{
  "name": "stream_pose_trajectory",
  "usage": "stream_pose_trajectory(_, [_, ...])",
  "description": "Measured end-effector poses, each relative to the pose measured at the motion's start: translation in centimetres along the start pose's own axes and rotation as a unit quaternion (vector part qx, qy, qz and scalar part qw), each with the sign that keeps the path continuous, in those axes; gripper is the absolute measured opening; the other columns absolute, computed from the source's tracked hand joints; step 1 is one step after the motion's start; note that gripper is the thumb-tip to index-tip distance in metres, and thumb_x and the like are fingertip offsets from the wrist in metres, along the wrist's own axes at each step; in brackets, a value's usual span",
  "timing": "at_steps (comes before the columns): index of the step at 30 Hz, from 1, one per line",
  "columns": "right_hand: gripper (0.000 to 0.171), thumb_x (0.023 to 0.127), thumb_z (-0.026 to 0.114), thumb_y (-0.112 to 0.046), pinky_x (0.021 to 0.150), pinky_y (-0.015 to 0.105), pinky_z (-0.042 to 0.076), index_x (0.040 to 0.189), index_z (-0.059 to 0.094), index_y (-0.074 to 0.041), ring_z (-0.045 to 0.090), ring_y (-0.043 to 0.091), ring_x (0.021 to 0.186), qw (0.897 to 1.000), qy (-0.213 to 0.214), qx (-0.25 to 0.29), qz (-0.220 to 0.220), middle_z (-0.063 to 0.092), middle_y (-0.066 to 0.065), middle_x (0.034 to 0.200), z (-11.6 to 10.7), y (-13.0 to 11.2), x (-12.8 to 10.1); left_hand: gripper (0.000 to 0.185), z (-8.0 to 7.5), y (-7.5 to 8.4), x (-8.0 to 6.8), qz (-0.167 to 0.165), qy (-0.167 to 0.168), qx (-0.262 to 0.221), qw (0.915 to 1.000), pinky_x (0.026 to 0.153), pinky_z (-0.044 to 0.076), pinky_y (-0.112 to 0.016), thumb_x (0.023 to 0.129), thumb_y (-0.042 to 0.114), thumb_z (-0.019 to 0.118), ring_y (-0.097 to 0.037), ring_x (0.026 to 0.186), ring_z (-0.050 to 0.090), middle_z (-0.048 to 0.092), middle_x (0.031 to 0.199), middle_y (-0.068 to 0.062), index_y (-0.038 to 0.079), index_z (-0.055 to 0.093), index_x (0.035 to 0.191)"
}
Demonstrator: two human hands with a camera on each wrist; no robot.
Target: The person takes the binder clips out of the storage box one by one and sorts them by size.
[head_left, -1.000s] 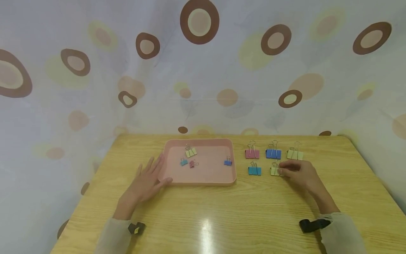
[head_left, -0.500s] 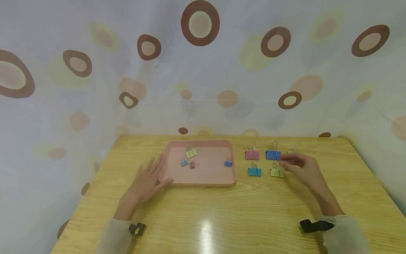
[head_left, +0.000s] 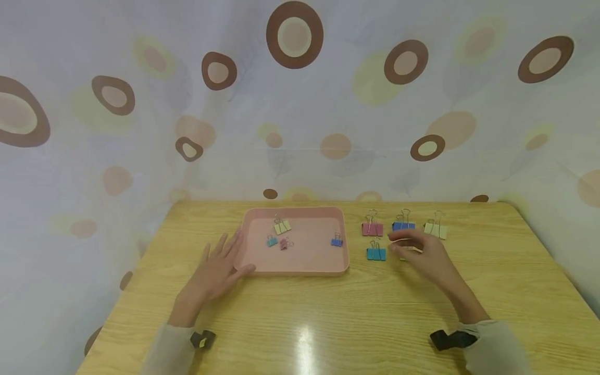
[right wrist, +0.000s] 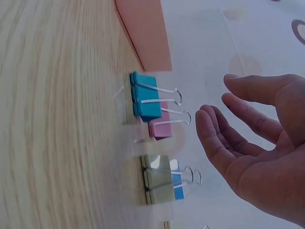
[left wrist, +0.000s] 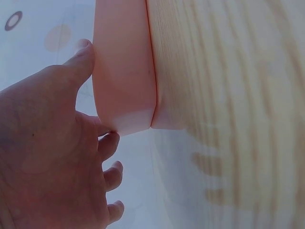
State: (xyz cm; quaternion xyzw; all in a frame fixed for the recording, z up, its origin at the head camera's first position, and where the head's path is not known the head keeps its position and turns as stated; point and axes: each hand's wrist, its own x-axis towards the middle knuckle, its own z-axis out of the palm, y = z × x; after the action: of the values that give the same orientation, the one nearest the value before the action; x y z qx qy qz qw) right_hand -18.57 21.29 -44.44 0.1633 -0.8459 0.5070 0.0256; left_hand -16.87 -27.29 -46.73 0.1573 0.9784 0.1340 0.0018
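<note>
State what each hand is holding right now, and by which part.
Nothing is held. The right hand hovers open above the binder clips; the left hand rests flat against the pink tray's left edge.

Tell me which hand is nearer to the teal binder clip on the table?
The right hand. It hovers just right of the teal binder clip, fingers open. The left hand rests against the pink tray on its far side.
</note>
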Motion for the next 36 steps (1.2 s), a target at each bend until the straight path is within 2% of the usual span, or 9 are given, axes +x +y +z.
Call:
stream_pose_trajectory(7, [0.025, 0.100, 0.068, -0.010, 0.084, 0.023, 0.057, 0.123, 0.068, 0.002, 0.069, 0.023, 0.105, 0.999, -0.019, 0.019, -0.023, 0.068, 0.023, 0.120, 2.3, -0.7, 0.6, 0.086, -0.2, 0.2, 0.1, -0.005, -0.001, 0.007, 1.0000, 0.119, 0.010, -0.070, 0.102, 0.060, 0.050, -0.043, 0.155, 0.015, 0.019, 0.170, -0.010, 0.005, 0.023, 0.163])
stream_pose_trajectory(13, [0.027, 0.098, 0.070, -0.005, 0.088, 0.023, 0.057, 0.123, 0.067, 0.006, 0.069, 0.025, 0.106, 0.997, -0.017, 0.069, -0.019, 0.067, 0.027, 0.121, 4.7, -1.2, 1.4, 0.086, -0.1, 0.2, 0.3, 0.000, 0.001, 0.010, 0.9999, 0.119, 0.010, -0.070, 0.102, 0.060, 0.050, -0.041, 0.155, 0.014, 0.018, 0.170, -0.009, 0.006, 0.023, 0.164])
stream_pose_trajectory(17, [0.029, 0.097, 0.071, -0.003, 0.088, 0.026, 0.058, 0.122, 0.067, 0.008, 0.069, 0.028, 0.105, 0.996, -0.012, 0.081, -0.030, 0.068, 0.027, 0.119, 6.4, -1.5, 2.1, 0.085, -0.1, 0.2, 0.1, -0.003, 0.001, 0.010, 0.9999, 0.119, 0.010, -0.071, 0.102, 0.059, 0.050, -0.042, 0.155, 0.014, 0.018, 0.170, -0.009, 0.006, 0.023, 0.164])
stream_pose_trajectory(24, [0.030, 0.095, 0.073, -0.003, 0.090, 0.030, 0.058, 0.123, 0.068, 0.006, 0.065, 0.043, 0.110, 0.993, -0.011, 0.111, -0.038, 0.067, 0.026, 0.116, 8.7, -2.7, 3.6, 0.084, -0.3, 0.3, -0.2, -0.004, 0.005, -0.001, 1.0000, 0.118, 0.010, -0.071, 0.103, 0.057, 0.051, -0.043, 0.155, 0.014, 0.019, 0.170, -0.010, 0.006, 0.024, 0.163])
stream_pose_trajectory(28, [0.033, 0.094, 0.074, -0.003, 0.093, 0.034, 0.058, 0.126, 0.067, 0.004, 0.062, 0.048, 0.113, 0.990, -0.014, 0.128, -0.049, 0.067, 0.025, 0.120, 10.0, -3.4, 4.8, 0.084, -0.3, 0.4, -0.3, -0.002, 0.007, 0.001, 1.0000, 0.118, 0.011, -0.071, 0.103, 0.057, 0.051, -0.043, 0.154, 0.015, 0.020, 0.170, -0.011, 0.005, 0.025, 0.163])
stream_pose_trajectory(36, [0.040, 0.094, 0.076, -0.009, 0.099, 0.051, 0.054, 0.131, 0.065, -0.002, 0.061, 0.044, 0.117, 0.991, -0.013, 0.128, -0.031, 0.065, 0.023, 0.125, 13.0, -4.8, 6.7, 0.087, -0.1, 0.1, -0.1, -0.001, -0.001, 0.003, 1.0000, 0.119, 0.010, -0.070, 0.102, 0.060, 0.050, -0.042, 0.155, 0.013, 0.017, 0.171, -0.009, 0.006, 0.022, 0.164])
